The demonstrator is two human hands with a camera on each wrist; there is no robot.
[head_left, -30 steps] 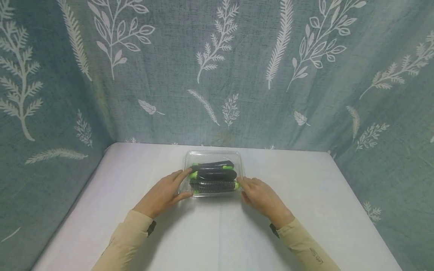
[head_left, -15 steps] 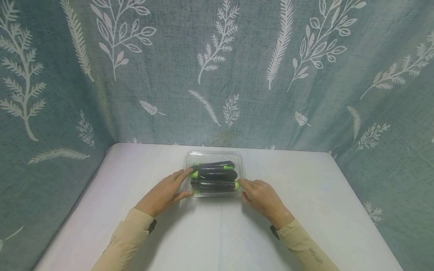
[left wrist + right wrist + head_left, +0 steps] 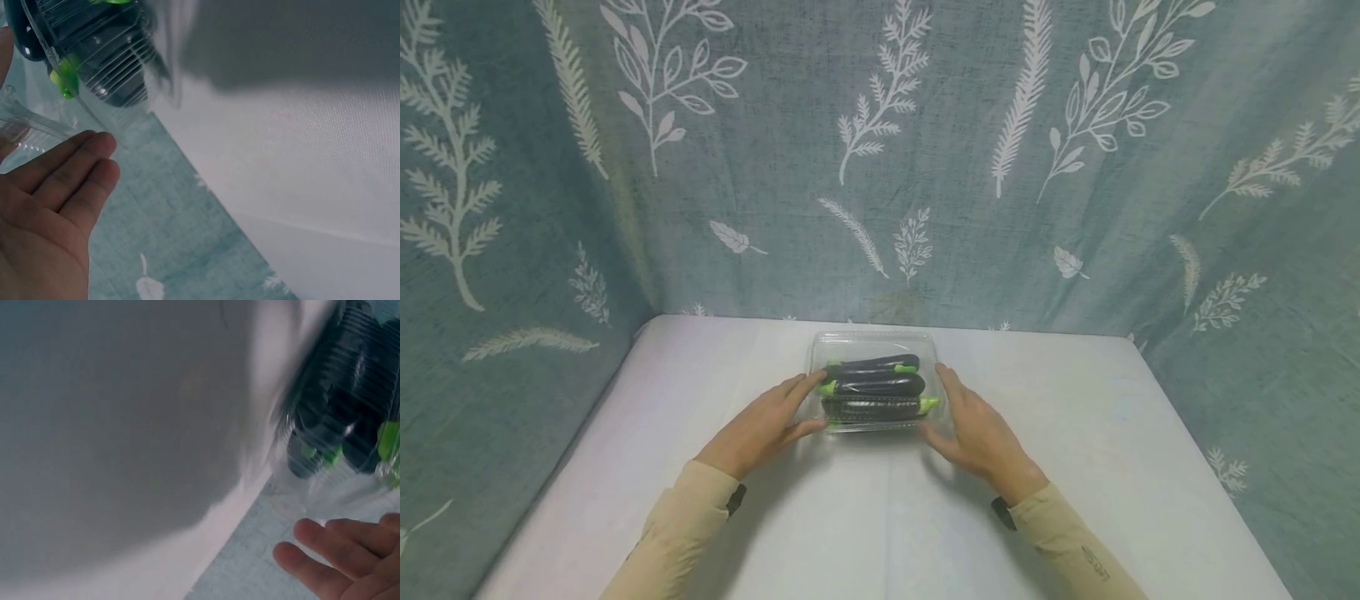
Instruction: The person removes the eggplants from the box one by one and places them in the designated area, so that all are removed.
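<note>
A clear plastic box (image 3: 874, 342) sits toward the back of the white table, holding three dark eggplants (image 3: 880, 384) with green stem ends. They lie side by side, seen through the ribbed plastic. My left hand (image 3: 762, 427) is at the box's left side, its straight fingers along that side and the thumb at the near left corner. On the opposite side, my right hand (image 3: 982, 433) has fingers extended along the right wall and its thumb at the near right corner. The right wrist view shows its fingertips (image 3: 309, 530) right by the box's ribbed wall.
The white tabletop (image 3: 1075, 400) spreads around the box, with a faint crease down its middle. A blue-green leaf-print curtain (image 3: 880, 167) encloses the table behind and at both sides.
My right hand has opened out from the near right corner, its fingers now reaching farther back along the side. The box's near edge has shifted slightly up in view; my left hand stays put.
</note>
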